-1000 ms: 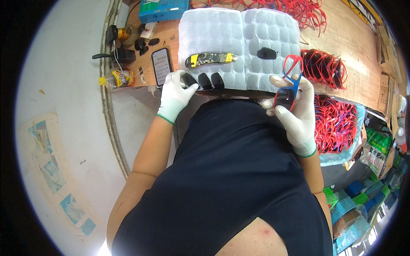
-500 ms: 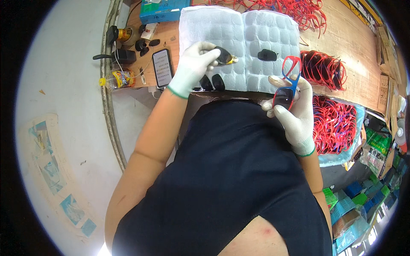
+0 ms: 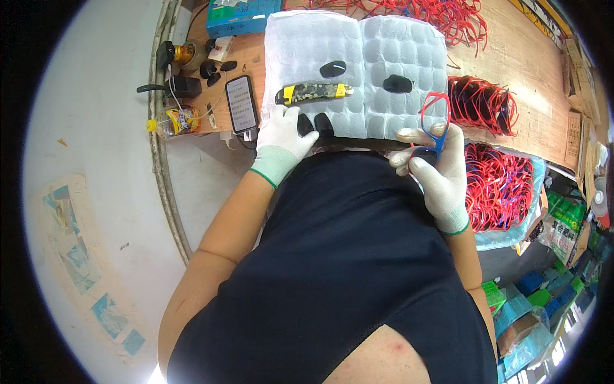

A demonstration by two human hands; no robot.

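One spectacle frame, red and blue [image 3: 439, 137], gripped in gloved right hand [image 3: 442, 182], near right; dark lens [image 3: 425, 153] at its near opening. Gloved left hand [image 3: 281, 142]: thumb and fingertips parted beside two dark lenses [image 3: 323, 125] at near edge of padded white sheet [image 3: 307, 48]; cannot tell whether closed on one. Farther: black-and-yellow utility knife [image 3: 314, 93], loose lens to right [image 3: 398, 84], another loose lens beyond knife [image 3: 332, 69].

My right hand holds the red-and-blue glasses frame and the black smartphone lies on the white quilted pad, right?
No: the head view shows the smartphone on the brown wooden table, not the pad. Your right hand holds the frame.
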